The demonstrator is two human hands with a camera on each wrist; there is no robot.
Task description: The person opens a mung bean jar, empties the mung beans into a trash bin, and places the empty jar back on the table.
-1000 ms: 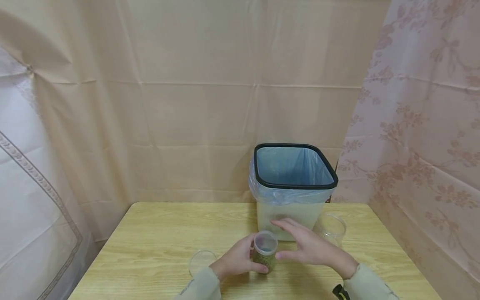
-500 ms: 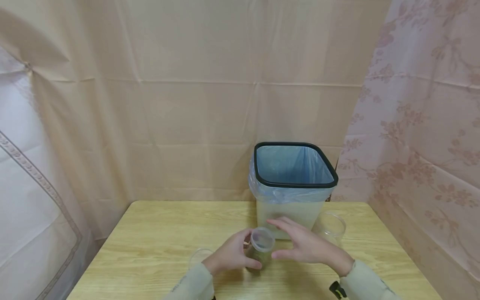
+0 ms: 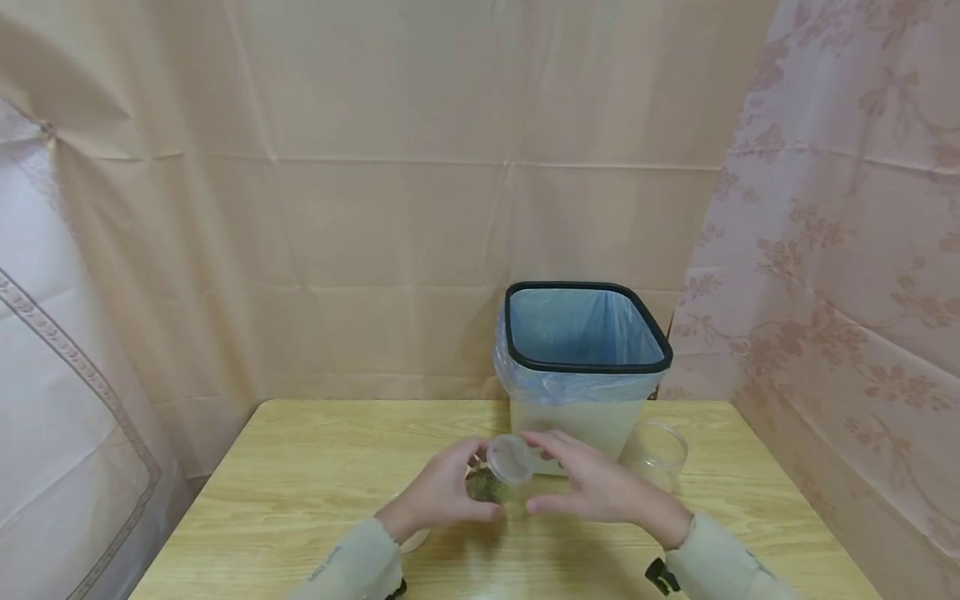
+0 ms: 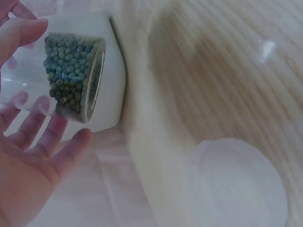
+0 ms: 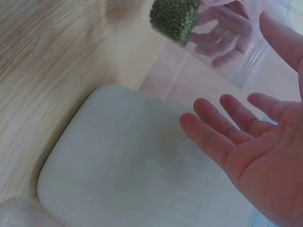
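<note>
My left hand [image 3: 438,492] grips a clear jar [image 3: 511,461] with green mung beans [image 4: 71,66] gathered at its base. In the head view the jar leans to the right, its round translucent top turned toward my right hand [image 3: 596,487]. The left thumb and fingers lie around the jar's sides in the left wrist view. My right hand is spread with its fingers extended and holds nothing; its fingertips are near the jar's top. In the right wrist view a gap shows between the right palm and the jar.
A pale bin [image 3: 585,425] with a blue liner and black rim stands behind the hands. A clear container [image 3: 663,450] stands right of it. Another round clear piece [image 4: 236,189] lies on the wooden table [image 3: 322,467], partly behind my left wrist. Curtains hang behind and beside.
My left hand has moved a little left and up with the jar, which has gone from nearly upright to leaning right. My right hand has shifted slightly left, still spread.
</note>
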